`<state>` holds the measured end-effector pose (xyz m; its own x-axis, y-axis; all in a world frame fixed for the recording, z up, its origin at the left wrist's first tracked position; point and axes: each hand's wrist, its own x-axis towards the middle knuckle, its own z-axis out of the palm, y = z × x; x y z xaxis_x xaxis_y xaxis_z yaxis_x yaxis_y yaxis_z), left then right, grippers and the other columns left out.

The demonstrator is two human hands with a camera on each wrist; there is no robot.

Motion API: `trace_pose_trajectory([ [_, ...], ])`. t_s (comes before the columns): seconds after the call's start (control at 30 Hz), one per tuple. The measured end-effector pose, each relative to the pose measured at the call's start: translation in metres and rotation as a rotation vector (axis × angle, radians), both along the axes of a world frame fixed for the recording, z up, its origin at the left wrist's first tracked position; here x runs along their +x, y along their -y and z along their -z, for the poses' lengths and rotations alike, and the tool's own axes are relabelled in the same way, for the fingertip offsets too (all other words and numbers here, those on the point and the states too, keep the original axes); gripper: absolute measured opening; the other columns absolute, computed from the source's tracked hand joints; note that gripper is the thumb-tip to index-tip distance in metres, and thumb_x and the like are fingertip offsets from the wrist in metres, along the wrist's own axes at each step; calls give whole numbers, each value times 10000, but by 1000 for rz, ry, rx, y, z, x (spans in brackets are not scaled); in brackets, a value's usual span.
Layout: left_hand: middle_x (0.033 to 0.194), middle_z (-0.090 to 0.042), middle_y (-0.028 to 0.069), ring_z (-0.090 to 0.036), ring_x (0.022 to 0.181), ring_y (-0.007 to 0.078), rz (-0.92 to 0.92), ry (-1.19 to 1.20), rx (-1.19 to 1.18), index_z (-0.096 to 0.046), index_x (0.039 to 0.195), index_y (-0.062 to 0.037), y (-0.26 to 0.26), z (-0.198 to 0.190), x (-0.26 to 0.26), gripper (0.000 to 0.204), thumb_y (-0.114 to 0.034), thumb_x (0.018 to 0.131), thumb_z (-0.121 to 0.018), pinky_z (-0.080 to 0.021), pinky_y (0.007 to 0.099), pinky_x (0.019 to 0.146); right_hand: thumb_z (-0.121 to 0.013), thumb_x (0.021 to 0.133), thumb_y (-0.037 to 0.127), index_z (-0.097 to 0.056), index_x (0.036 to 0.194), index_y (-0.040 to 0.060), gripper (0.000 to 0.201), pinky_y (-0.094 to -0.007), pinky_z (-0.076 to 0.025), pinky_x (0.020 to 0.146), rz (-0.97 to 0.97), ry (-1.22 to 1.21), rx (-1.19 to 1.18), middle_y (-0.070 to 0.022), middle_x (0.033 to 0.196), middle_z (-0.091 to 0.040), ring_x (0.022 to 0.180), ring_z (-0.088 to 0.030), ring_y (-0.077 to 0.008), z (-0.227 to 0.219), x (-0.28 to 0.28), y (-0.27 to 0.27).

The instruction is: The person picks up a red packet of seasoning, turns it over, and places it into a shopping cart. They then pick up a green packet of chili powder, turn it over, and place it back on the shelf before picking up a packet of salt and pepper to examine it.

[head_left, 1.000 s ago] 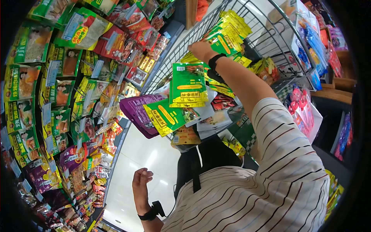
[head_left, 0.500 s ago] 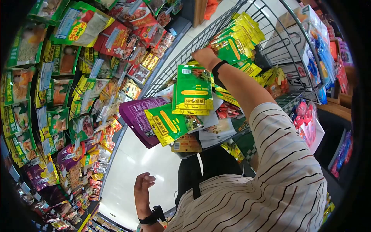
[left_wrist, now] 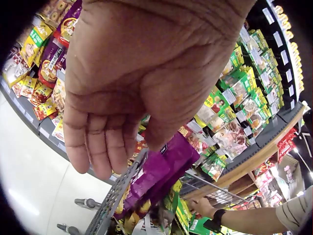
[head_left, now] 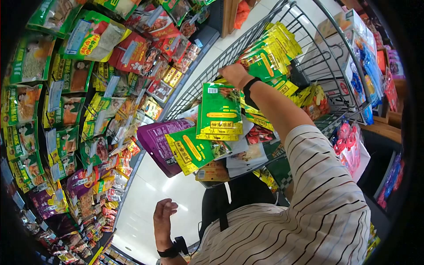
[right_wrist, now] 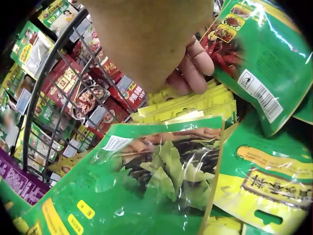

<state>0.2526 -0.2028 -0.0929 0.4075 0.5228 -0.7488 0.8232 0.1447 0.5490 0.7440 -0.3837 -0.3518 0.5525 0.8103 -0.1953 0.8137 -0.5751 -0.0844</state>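
My right hand [head_left: 236,76] is inside the shopping cart, by its left wire wall. In the right wrist view its curled fingers [right_wrist: 196,59] grip the yellow edges of stacked seasoning packets [right_wrist: 188,106]; the thumb is hidden. Green-and-yellow spice packets [head_left: 219,110] lie in front of this hand, the nearest showing dried leaves. Another green packet [head_left: 192,148] overlaps a purple pouch [head_left: 160,143] at the cart's near left corner. My left hand [head_left: 163,218] hangs over the floor with loosely bent fingers, holding nothing; the left wrist view shows its palm above the purple pouch.
Shelves of hanging food packets [head_left: 66,108] line the left side. The wire cart [head_left: 329,48] holds more yellow packets [head_left: 287,39] at its far end. Boxes [head_left: 353,33] and pink bagged goods [head_left: 349,141] stand to the right. Pale floor [head_left: 145,198] shows between shelf and cart.
The right hand stays at the yellow packets, shifting slightly down and right in the head view. The cart appears shifted right as the view moves. The left hand still hangs loosely.
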Motion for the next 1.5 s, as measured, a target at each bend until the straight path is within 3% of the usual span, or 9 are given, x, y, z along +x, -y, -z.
trace_pose_trajectory([
  [0.23, 949, -676, 96, -663, 937, 190, 27, 50, 3, -607, 1138, 11, 12, -8, 36, 378, -342, 1007, -576, -527, 340, 868, -523, 892, 60, -664, 1160, 83, 303, -420, -577, 719, 22, -63, -24, -158, 923, -720, 890, -717, -323, -8, 3, 0],
  [0.43, 943, -679, 90, -646, 956, 183, 71, 113, -38, -601, 1133, 12, 30, -14, 76, 334, -298, 1009, -587, -499, 329, 887, -542, 880, 61, -668, 1118, 71, 269, -424, -577, 713, -4, -60, 46, -163, 893, -716, 872, -716, -329, -10, 4, 5],
  [0.93, 982, -684, 87, -644, 976, 184, 112, 113, -86, -593, 1169, 3, 38, -9, 88, 326, -282, 1009, -591, -490, 329, 907, -545, 886, 63, -669, 1079, 65, 229, -427, -575, 715, -9, -97, 34, -167, 893, -712, 883, -712, -331, -10, 8, 5],
  [1.2, 992, -688, 54, -595, 953, 133, 113, 140, -111, -598, 1176, 4, 39, -6, 84, 286, -233, 1016, -587, -462, 278, 905, -546, 877, 69, -653, 1058, 61, 210, -438, -566, 656, -19, -23, 96, -142, 842, -708, 813, -715, -327, 0, 3, 5],
  [1.4, 997, -688, 55, -607, 983, 127, 181, 227, -82, -602, 1172, 15, 36, -9, 92, 287, -223, 1013, -582, -464, 279, 915, -583, 850, 143, -577, 878, 81, 69, -461, -534, 551, -56, 117, 393, -114, 694, -654, 616, -668, -325, -35, 1, 13],
  [1.5, 995, -683, 52, -606, 971, 117, 249, 320, -7, -609, 1156, 5, 28, -7, 108, 252, -200, 1010, -590, -476, 274, 886, -580, 845, 148, -570, 865, 73, 78, -464, -523, 520, -150, 179, 523, -116, 667, -637, 590, -656, -327, -86, 0, 9],
])
